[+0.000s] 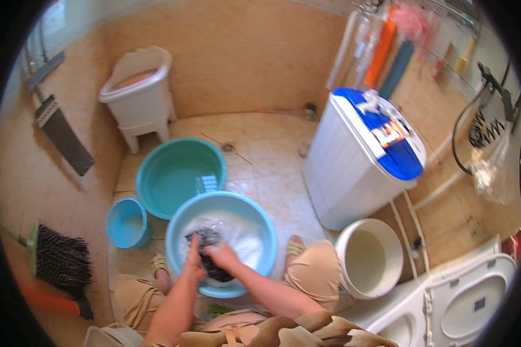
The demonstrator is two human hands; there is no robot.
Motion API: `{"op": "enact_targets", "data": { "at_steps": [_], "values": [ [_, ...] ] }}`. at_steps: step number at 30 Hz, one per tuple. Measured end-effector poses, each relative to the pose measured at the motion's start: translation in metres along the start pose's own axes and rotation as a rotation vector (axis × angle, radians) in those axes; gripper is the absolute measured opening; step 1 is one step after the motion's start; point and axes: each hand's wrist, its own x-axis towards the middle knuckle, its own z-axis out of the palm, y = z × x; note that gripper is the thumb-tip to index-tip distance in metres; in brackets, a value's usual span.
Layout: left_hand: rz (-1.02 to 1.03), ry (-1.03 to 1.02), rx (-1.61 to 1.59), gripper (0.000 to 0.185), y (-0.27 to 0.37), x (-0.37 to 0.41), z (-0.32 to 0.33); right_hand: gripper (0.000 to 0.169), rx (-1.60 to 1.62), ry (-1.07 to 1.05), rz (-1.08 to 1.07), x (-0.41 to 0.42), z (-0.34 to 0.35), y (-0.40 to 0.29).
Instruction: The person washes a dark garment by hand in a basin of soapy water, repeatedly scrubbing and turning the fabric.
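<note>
In the light blue plastic basin (268, 236) between my feet lies foamy white suds (247, 243). A wet black cloth (217, 274), with a greyish mottled upper part, rests in the suds. My left hand (194, 259) grips the cloth along its left side, fingers pointing away from me. My right hand (221, 256) is curled on the cloth from the right and somewhat blurred. Both hands are inside the basin's rim. Part of the cloth is hidden under the hands and foam.
A teal basin (169, 173) of water touches the blue one; a small blue bucket (126, 221) stands left. At right are a white bucket (369, 260) of cloudy water, a washing machine (351, 169) and a toilet (473, 299). A broom (63, 256) hangs left; a white footed tub (139, 99) stands behind.
</note>
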Motion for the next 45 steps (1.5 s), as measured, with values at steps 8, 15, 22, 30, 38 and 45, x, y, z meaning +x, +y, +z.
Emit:
{"op": "enact_targets", "data": {
  "at_steps": [8, 15, 22, 30, 38, 45],
  "values": [
    [0.117, -0.211, -0.153, 0.045, -0.009, 0.045, -0.042, 0.049, -0.167, 0.156, -0.156, -0.062, -0.002, -0.061],
    [0.125, 0.132, 0.252, 0.042, -0.007, -0.001, 0.003, 0.059, -0.31, 0.291, 0.18, -0.001, -0.064, -0.024],
    [0.271, 0.327, 0.511, 0.07, -0.002, 0.003, 0.0, 0.059, -0.69, 0.183, -0.138, 0.007, -0.045, 0.003],
    [0.062, 0.237, 0.123, 0.052, 0.013, -0.007, 0.02, 0.037, -0.172, 0.067, -0.244, -0.019, -0.016, -0.04],
    [0.165, 0.207, 0.058, 0.029, -0.009, -0.001, 0.033, 0.025, -0.486, 0.393, -0.602, -0.003, -0.02, -0.014],
    [0.189, 0.373, 0.598, 0.049, 0.007, -0.014, 0.039, 0.039, -0.376, 0.373, 0.085, -0.01, -0.097, -0.042]
  ]
}}
